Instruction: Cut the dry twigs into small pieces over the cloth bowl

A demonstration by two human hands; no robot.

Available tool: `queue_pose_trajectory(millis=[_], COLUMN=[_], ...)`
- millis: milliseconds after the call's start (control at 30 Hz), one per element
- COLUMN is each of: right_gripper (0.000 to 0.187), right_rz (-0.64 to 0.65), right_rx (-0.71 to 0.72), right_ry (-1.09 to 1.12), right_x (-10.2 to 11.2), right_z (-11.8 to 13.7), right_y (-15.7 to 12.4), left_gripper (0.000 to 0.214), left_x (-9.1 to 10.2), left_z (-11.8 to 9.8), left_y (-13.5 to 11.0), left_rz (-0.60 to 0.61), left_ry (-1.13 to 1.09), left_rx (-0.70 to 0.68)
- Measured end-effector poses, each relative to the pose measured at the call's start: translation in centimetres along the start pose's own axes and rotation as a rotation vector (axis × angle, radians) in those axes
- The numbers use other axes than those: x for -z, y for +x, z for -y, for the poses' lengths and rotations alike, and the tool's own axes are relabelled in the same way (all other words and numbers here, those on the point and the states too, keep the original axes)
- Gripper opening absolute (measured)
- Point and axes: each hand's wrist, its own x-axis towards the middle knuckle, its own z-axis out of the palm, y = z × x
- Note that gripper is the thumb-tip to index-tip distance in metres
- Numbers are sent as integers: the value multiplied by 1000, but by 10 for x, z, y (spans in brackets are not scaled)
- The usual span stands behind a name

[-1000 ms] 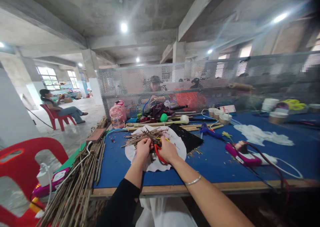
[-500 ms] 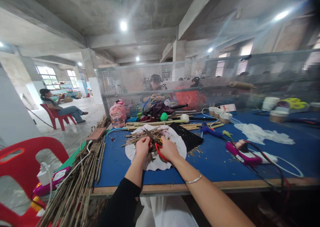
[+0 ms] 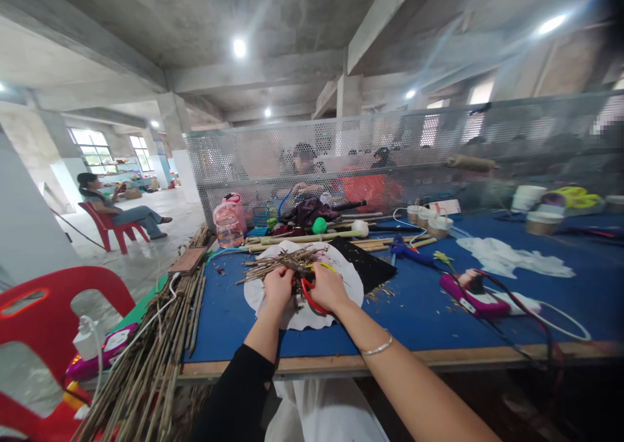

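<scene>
On a round white cloth (image 3: 312, 322) in front of me lies a loose heap of thin brown twigs (image 3: 266, 264) with dark scraps among them. My right hand (image 3: 329, 288) is closed around cutters with red and yellow handles (image 3: 309, 297); their jaws point left into the heap and are partly hidden. Close beside them, my left hand (image 3: 277, 287) pinches a twig at the heap's near edge, its fingertips partly out of sight. A black sheet (image 3: 370, 266) lies behind and to the right of the cloth.
Long sticks (image 3: 151, 351) are bundled along the left edge, with a phone (image 3: 188, 260) on top. A blue glue gun (image 3: 409, 252), a purple power strip (image 3: 475, 302) and cords lie right. A perforated metal screen (image 3: 253, 162) closes the back. A red chair (image 3: 63, 292) stands left.
The pointed dark pieces that stuck up above my hands now lie lower against the heap. Both hands stay nearly in place, the cutters still in the right one.
</scene>
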Motion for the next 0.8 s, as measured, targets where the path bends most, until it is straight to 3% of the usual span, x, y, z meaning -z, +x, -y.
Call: queue_pose_trajectory(millis=[333,800], right_gripper=[24,26], right_rz=[67,124], right_rx=[-39,-55], right_ry=[5,-4], right_x=[-5,-4], right_z=[-2,-2], right_y=[-1,0], left_gripper=[25,27], left_x=[5,5], left_z=[3,0], left_y=[1,-1], left_rz=[-48,-84], left_ry=[283,449], left_rx=[-166,-151])
